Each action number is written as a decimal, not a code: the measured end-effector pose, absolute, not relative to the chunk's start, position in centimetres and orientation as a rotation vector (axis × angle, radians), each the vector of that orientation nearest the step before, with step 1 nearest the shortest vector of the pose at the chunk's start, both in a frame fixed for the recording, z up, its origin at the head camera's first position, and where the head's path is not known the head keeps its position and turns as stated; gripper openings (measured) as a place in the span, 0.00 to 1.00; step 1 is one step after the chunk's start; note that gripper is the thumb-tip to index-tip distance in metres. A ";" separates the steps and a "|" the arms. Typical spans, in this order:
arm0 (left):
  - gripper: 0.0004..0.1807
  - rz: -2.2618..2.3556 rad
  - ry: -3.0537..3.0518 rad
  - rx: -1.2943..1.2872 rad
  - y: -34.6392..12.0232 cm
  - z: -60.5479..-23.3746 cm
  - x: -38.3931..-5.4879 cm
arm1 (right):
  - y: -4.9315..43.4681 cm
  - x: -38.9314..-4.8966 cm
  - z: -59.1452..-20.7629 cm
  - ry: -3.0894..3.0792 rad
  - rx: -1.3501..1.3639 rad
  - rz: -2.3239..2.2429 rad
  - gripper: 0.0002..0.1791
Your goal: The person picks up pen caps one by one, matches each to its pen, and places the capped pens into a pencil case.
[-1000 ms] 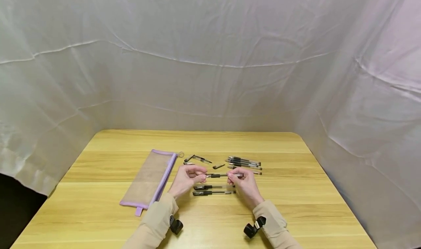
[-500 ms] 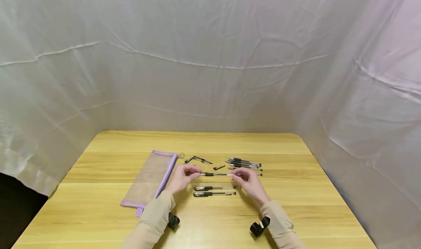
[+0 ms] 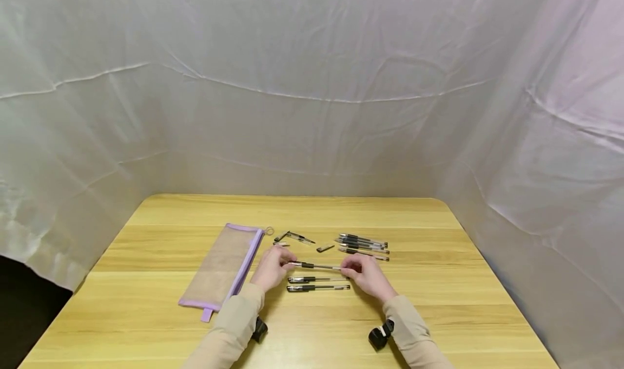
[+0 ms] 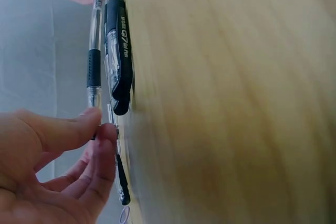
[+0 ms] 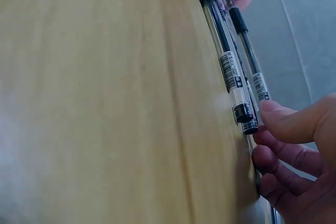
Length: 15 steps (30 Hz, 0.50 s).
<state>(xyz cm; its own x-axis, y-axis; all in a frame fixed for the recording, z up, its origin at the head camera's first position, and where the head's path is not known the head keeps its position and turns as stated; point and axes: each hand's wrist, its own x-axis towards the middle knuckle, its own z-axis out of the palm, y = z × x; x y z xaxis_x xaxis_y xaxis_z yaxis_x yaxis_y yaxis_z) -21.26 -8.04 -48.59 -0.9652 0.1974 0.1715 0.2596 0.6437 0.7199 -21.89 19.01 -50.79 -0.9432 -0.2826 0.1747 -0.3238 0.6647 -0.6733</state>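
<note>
Read the clock from the held pen, with twelve at the table's far edge. A pale grey curtain (image 3: 312, 141) hangs around the left, far and right sides of the wood-grain table (image 3: 312, 325). Leftmost, at nine o'clock, a purple-edged mesh zip pouch (image 3: 214, 269) lies flat, its zipper side just beside your left sleeve (image 3: 239, 315). A black wrist camera (image 3: 260, 330) sits below that sleeve.

Next comes your left hand (image 3: 270, 266), thumb and forefinger pinching the grip end of a clear-barrelled gel pen (image 3: 308, 265). This pen is at the centre, between your hands, and looks raised off the wood in the left wrist view. At eleven o'clock, beyond your left fingers, lies a cluster of small black and clear caps (image 3: 281, 236), too small to sort fully.

At six, close on the near side, two capped gel pens (image 3: 307, 288) lie side by side, crowding the space under the held one. At twelve to one, a single pen cap (image 3: 325, 248) lies apart.

At three, your right hand (image 3: 366, 274) pinches the barrel's other end. Beyond it, at one to two, is a bundle of uncapped gel pens (image 3: 361, 241), tips toward nine; your right hand partly covers the nearest. Another wrist camera (image 3: 380, 335) sits at four.
</note>
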 end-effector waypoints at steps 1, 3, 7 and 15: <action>0.07 -1.235 -2.789 -0.384 -8.0 -48.6 -21.3 | 19.0 -22.0 -50.9 -2.819 0.522 1.142 0.04; 0.07 -1.244 -2.814 -0.370 -8.0 -48.7 -21.3 | 19.0 -22.0 -50.9 -2.827 0.531 1.128 0.03; 0.07 -1.257 -2.850 -0.353 -8.0 -48.8 -21.4 | 19.0 -22.0 -50.9 -2.837 0.532 1.117 0.03; 0.05 -1.284 -2.884 -0.379 -8.1 -48.8 -21.4 | 19.1 -22.0 -50.7 -2.847 0.535 1.103 0.03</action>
